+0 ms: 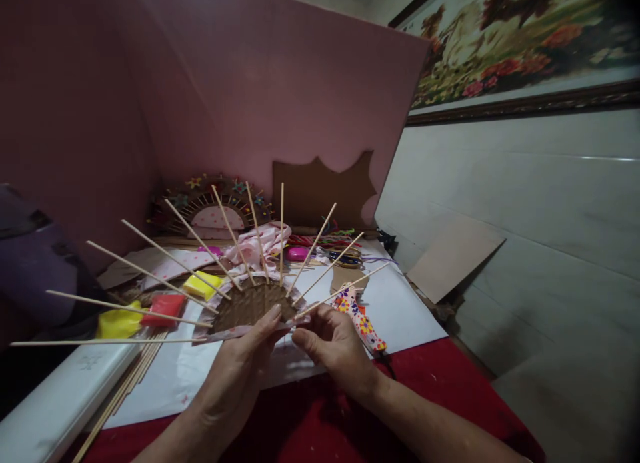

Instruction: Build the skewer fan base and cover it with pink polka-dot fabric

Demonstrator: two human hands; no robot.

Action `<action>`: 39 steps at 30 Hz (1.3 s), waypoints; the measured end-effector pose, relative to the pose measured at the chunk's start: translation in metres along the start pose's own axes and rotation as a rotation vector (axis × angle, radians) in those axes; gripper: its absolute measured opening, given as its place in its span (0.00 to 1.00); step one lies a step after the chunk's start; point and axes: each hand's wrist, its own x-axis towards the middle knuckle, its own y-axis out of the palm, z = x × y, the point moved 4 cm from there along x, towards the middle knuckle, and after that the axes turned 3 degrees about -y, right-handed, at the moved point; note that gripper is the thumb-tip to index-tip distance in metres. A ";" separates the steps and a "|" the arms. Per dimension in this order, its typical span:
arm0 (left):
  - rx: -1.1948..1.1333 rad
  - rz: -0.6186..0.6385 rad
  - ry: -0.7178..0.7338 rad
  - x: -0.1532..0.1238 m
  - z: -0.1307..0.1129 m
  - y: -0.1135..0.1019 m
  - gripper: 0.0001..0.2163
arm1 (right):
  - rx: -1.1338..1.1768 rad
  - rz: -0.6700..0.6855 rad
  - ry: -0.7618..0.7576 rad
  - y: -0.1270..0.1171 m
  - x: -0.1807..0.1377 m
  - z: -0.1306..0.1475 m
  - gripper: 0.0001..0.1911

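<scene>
A half-round piece of cardboard (250, 308), edged with pale pink cloth, is held up over the table. Several thin wooden sticks (193, 233) fan outward from its curved edge. My left hand (245, 363) grips the straight lower edge, thumb on the brown face and fingers hidden behind. At the right corner is my right hand (335, 343), its thumb and fingers closed together. Whatever lies between those fingertips is hidden. One stick (350, 288) crosses just above its index finger. Close behind the right hand lies a flower-patterned piece (363, 319) on white paper.
Yellow (203, 285) and red packets (167, 308) lie left, near a white box (65, 396) and loose sticks (133, 376). Scissors (347, 255) and crumpled pink cloth (263, 239) sit behind. A decorated half-round piece (215, 217) and cut cardboard (320, 189) lean against the pink board (280, 83).
</scene>
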 end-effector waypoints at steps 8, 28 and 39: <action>0.055 0.129 -0.009 -0.002 0.007 0.013 0.15 | -0.011 -0.055 0.083 0.001 0.000 -0.004 0.13; -0.099 -0.120 0.101 0.002 -0.003 0.000 0.05 | -0.077 -0.151 0.008 -0.006 0.000 0.006 0.15; -0.113 -0.147 0.127 0.007 0.000 -0.002 0.05 | 0.063 -0.147 0.044 -0.006 0.003 0.000 0.15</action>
